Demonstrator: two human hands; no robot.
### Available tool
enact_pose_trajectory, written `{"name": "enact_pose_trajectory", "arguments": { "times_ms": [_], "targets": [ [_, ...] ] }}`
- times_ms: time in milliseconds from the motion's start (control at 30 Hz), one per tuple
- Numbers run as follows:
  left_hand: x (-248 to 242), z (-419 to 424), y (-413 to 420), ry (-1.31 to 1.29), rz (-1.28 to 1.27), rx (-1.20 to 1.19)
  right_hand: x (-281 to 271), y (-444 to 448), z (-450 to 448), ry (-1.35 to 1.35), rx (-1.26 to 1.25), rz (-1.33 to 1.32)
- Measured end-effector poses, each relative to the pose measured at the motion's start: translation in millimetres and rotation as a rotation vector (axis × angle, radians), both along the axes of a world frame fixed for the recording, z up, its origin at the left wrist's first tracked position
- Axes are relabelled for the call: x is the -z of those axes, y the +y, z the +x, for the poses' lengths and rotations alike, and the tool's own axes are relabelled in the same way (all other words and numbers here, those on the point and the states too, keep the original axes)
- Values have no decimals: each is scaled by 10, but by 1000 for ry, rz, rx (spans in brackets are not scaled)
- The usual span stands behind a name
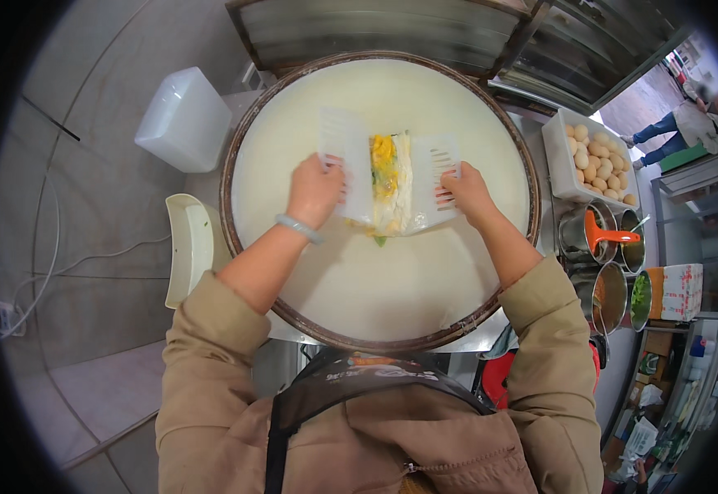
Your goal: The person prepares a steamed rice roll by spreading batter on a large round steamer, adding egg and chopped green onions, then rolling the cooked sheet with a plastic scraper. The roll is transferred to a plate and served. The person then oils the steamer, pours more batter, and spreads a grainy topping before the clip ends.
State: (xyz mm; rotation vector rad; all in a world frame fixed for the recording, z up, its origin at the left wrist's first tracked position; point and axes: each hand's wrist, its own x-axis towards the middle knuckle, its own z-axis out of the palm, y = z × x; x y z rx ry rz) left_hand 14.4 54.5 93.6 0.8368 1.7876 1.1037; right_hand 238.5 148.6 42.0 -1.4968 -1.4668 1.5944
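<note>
My left hand (317, 190) grips a translucent white plastic scraper (354, 133) by its slotted end. A second such scraper (422, 207) is in my right hand (471, 192), its slots under my fingers. Between the two blades sits a folded, pale sheet-like food (402, 179) with yellow egg (385, 157) showing along its left part. A green leaf tip (380, 241) sticks out at its near end. All this is over a large round pale cloth-like surface (359, 290) with a brown rim (227, 179). Whether the food touches that surface, I cannot tell.
Left of the round frame are a white plastic container (180, 123) and a cream bin (189, 241). To the right stand a tub of eggs (556, 157), metal pots (572, 231) and an orange-handled tool (612, 235). A person (680, 123) is outside, top right.
</note>
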Motion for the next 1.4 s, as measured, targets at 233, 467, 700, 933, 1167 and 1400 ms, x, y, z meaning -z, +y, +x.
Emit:
{"name": "enact_pose_trajectory", "arguments": {
  "times_ms": [233,467,700,933,1167,1400],
  "targets": [
    [248,546,54,363,-73,317,-352,46,-36,-226,-206,169],
    [427,6,-537,-473,77,-91,-1131,344,141,-759,-433,887],
    [294,-588,-1652,-464,40,-424,-530,212,-793,-736,-679,1175],
    [376,-930,-2221,-440,53,-497,-629,19,-521,-637,-673,1158],
    [195,-559,-2923,-199,227,-571,-435,-333,-489,-806,-727,1133],
    [265,413,-3843,-81,141,-725,-1227,-1200,-505,-277,-759,1217]
  ]
}}
